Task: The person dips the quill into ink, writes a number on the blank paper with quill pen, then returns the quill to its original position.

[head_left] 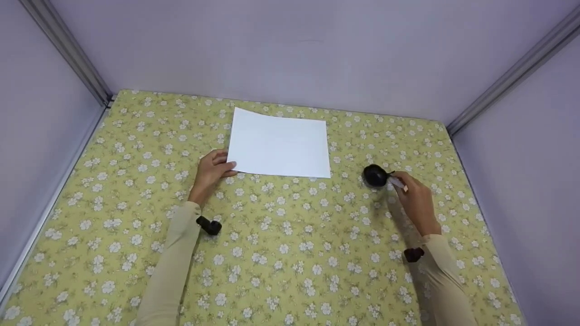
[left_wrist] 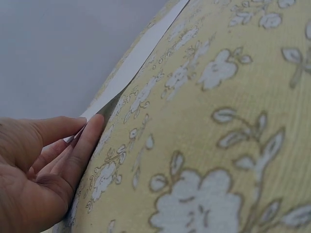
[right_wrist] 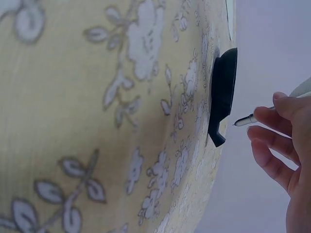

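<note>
A white sheet of paper (head_left: pixel 278 147) lies on the flowered cloth, with its far left corner curling up. My left hand (head_left: pixel 215 165) pinches its near left corner, thumb on top and fingers beneath. In the left wrist view the paper (left_wrist: pixel 138 56) appears edge-on, lifted slightly off the cloth near the left hand (left_wrist: pixel 43 165). My right hand (head_left: pixel 414 197) holds a slim pen (head_left: pixel 397 182) with a pale body. Its fine tip shows in the right wrist view, near a black rounded object (right_wrist: pixel 224 85) with a short bent end; what kind it is, I cannot tell.
Yellow cloth with white flowers (head_left: pixel 281 253) covers the table. Pale walls (head_left: pixel 290 50) stand at the back and both sides, with metal posts (head_left: pixel 77 50) at the corners. A small black camera (head_left: pixel 209 225) sits at the left wrist, another (head_left: pixel 413 255) at the right.
</note>
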A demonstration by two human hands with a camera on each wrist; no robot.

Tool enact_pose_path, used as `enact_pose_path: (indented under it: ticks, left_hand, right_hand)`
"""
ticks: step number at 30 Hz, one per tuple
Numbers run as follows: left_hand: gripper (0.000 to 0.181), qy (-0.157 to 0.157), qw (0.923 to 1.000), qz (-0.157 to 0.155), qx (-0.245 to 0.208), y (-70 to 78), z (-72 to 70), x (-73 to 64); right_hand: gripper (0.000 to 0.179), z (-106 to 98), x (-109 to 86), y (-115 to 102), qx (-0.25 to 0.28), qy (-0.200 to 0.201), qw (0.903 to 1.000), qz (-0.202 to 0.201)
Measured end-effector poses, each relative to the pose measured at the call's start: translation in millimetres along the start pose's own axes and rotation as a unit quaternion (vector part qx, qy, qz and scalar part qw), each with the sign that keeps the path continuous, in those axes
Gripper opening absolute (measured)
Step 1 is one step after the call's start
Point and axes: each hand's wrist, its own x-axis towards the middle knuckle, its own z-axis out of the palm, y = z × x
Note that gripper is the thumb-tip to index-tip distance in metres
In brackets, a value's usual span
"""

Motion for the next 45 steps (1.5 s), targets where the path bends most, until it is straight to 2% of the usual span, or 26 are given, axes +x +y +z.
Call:
enact_pose_path:
  ticks: [7,14,20,26,31,36,45]
  left_hand:
    - [0.050,0.000,1.0000,0.007,0.004,-1.5,-0.6,-1.0]
    - [0.048,0.001,0.9997,0.021,-0.009,-4.4,0.0,-1.6]
    - [0.049,0.000,0.9996,0.028,-0.002,-5.5,0.8,-3.1]
    - [0.051,0.003,0.9998,0.020,0.000,-5.1,0.9,-4.6]
    - [0.051,0.003,0.9998,0.012,0.016,-5.6,0.3,-6.2]
    - [0.052,0.005,0.9995,0.013,0.029,-6.7,0.6,-5.7]
    - [0.056,-0.016,0.9996,0.017,0.014,-6.0,-2.6,-5.3]
  right_hand:
    - [0.017,4,4.5,-3,0.029,0.019,0.9992,0.018]
    - [0.013,9,6.6,-7,0.039,0.015,0.9980,0.047]
    - [0.013,13,7.9,-6,0.091,0.018,0.9936,0.064]
    - [0.015,15,11.6,-8,0.134,0.021,0.9870,0.087]
    - [0.017,17,11.5,-8,0.147,0.017,0.9840,0.100]
    - [0.018,17,12.3,-9,0.154,0.017,0.9834,0.095]
    - [0.021,19,14.0,-10,0.146,0.013,0.9843,0.098]
